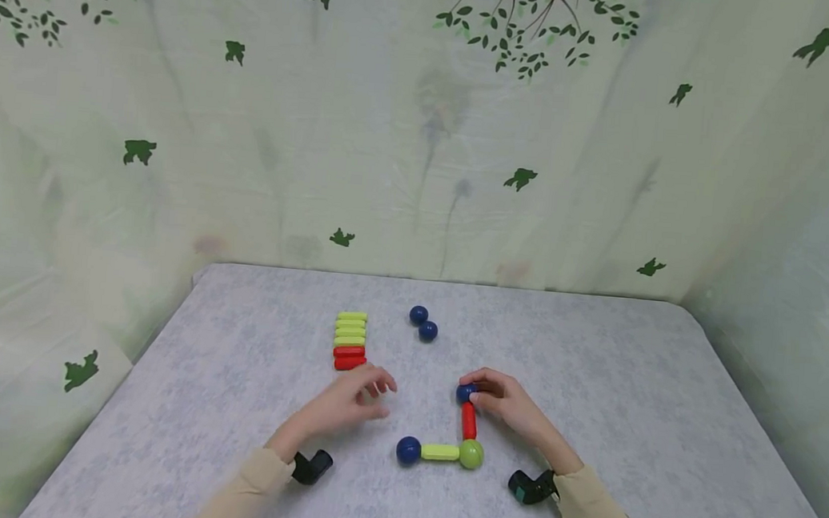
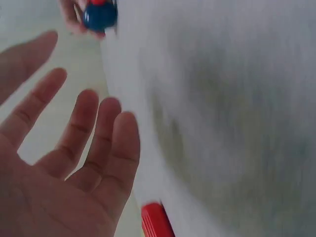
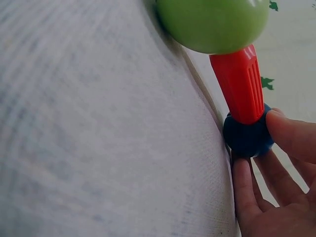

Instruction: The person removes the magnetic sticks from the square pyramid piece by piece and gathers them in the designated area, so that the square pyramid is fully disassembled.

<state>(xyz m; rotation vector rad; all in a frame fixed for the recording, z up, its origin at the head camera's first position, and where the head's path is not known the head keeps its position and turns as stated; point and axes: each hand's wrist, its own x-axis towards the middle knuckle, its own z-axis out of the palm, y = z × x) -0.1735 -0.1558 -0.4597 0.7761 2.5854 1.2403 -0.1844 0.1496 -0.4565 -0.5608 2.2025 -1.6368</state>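
The left hand (image 2: 54, 163) fills the lower left, palm up, fingers (image 2: 94, 143) spread and straight, holding nothing. Beyond them, at the top, other fingers (image 2: 69, 17) pinch a blue ball (image 2: 98, 17). A red rod (image 2: 157, 221) lies on the blurred grey table (image 2: 227, 123).

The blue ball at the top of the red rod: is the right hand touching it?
Touching. The right wrist view shows the right hand with a fingertip pressed against the blue ball, which sits on the end of the red rod. The head view agrees.
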